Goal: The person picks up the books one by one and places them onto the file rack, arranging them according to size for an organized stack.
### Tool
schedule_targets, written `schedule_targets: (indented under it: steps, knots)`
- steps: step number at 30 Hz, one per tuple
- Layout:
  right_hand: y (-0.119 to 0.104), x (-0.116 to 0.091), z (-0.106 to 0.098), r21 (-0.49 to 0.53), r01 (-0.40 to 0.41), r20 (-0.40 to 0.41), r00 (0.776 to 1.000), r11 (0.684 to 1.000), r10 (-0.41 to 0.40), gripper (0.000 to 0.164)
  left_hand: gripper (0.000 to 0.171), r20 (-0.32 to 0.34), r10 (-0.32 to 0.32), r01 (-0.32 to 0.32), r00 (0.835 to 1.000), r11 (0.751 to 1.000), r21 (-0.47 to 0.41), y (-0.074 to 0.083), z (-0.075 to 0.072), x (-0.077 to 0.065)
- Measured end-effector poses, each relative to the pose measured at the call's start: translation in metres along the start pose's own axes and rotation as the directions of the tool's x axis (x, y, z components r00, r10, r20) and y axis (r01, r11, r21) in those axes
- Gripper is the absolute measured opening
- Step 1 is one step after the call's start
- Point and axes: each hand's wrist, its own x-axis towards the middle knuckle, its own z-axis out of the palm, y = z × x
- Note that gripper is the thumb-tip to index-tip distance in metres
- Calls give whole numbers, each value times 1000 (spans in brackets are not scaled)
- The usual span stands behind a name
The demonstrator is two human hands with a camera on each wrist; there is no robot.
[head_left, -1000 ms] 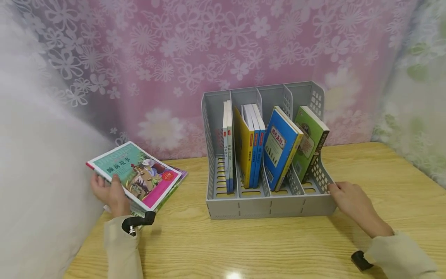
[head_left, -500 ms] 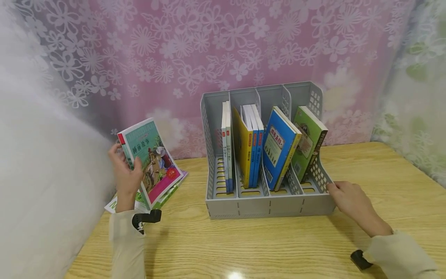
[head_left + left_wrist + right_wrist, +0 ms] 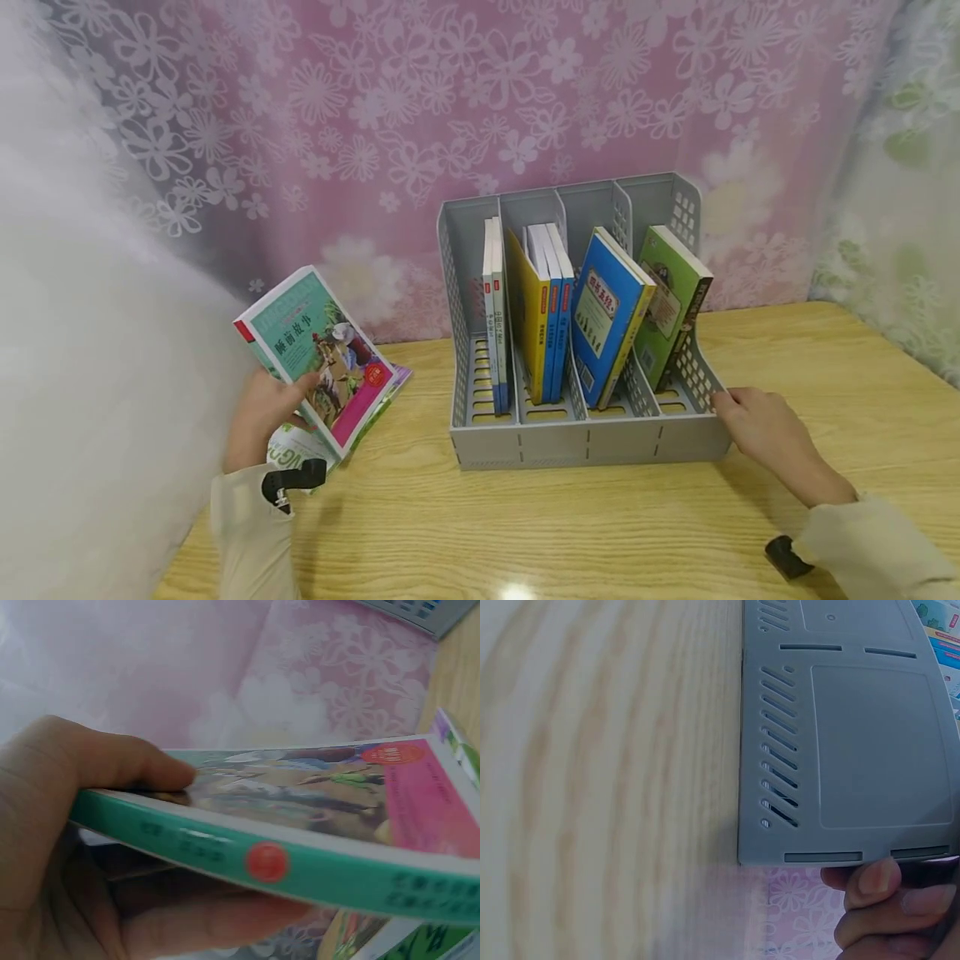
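Observation:
My left hand (image 3: 258,417) holds a teal and pink storybook (image 3: 318,342) at its spine side. In the left wrist view the thumb lies on the cover and the fingers (image 3: 210,922) pass beneath the teal spine (image 3: 187,844). The book tilts, its red-topped spine facing left, over other books (image 3: 294,448) on the table that it mostly hides. On the other side, my right hand (image 3: 772,437) grips the right front corner of a grey book organizer (image 3: 555,447); the right wrist view shows curled fingers (image 3: 889,907) at the edge of its front panel (image 3: 885,750).
Four-way dividers split the organizer. It holds two thin white-spined books (image 3: 495,333), yellow and blue books (image 3: 536,333), a blue book (image 3: 603,312) leaning, and a green book (image 3: 667,304). A pink floral curtain (image 3: 360,167) hangs behind the wooden table (image 3: 420,533); white cloth (image 3: 97,375) borders the left.
My left hand has raised the storybook's spine side from a flatter pose and shifted it slightly right; the book then leaned back somewhat. My right hand stays on the organizer's corner.

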Motion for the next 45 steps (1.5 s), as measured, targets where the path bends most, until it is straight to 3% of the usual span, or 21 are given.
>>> schedule_targets:
  steps: [4,9,14,20,26,30,37,41,45]
  knots:
    - [0,-1,0,-10,0,-5,1000,1000,0,46,54,-92,108,-97,990,988,117,15,6,0]
    - [1,-1,-1,-13,8,-12,1000,1000,-9,46,58,-149,255,-225,955,955,192,51,16,-3]
    - [0,0,-3,-18,12,-20,1000,1000,-13,46,60,-170,268,-240,948,956,168,87,22,-13]
    - [2,-1,-2,-23,13,-17,1000,1000,-13,47,60,-149,312,-286,938,943,172,118,25,-30]
    - [6,0,-2,-28,5,-10,1000,1000,-5,47,62,-151,267,-255,952,962,94,141,33,-47]
    - [7,0,-2,-30,8,-16,1000,1000,-8,47,61,-176,277,-273,945,961,43,152,44,-52]
    - [7,0,-4,-39,19,-16,1000,999,-19,47,58,-221,372,-367,901,928,68,160,61,-58]
    - [5,1,-6,-40,33,-25,999,999,-34,47,60,-237,365,-364,900,930,50,162,61,-62]
    - [0,2,-5,-30,28,-12,1000,999,-29,47,59,-245,335,-344,910,939,6,166,59,-65]
